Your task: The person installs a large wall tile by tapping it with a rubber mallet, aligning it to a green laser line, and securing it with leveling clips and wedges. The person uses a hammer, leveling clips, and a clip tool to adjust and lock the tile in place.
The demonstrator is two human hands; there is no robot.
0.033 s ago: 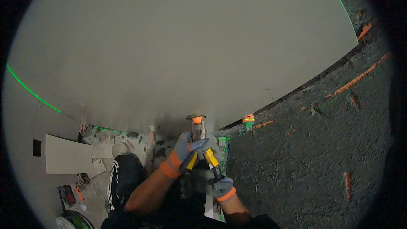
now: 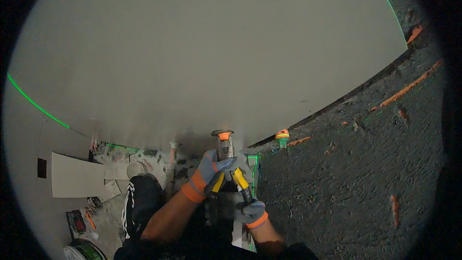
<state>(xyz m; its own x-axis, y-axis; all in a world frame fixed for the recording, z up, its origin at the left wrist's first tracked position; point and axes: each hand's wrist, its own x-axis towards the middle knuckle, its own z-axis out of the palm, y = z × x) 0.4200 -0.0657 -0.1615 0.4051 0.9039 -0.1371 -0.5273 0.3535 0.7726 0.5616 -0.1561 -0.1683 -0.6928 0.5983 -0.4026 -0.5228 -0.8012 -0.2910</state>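
A grey fitting with an orange collar [image 2: 224,136] protrudes from the large pale panel [image 2: 207,53], with a dark round plate at its top. Just below it are pliers with yellow-and-black handles [image 2: 239,177], their jaws partly hidden. My left hand [image 2: 209,169], in a grey-and-orange glove, is closed around the tool or fitting near the left handle; exactly which it grips is unclear. My right hand [image 2: 252,212], gloved alike, is wrapped round the lower black end of the right handle.
An orange-capped green fitting [image 2: 282,139] stands right of the tool. Rough dark plaster [image 2: 346,178] fills the right side. At lower left are a pale board [image 2: 74,175], a round bucket [image 2: 136,168], scattered tools [image 2: 77,224] and my dark-clothed leg [image 2: 144,192].
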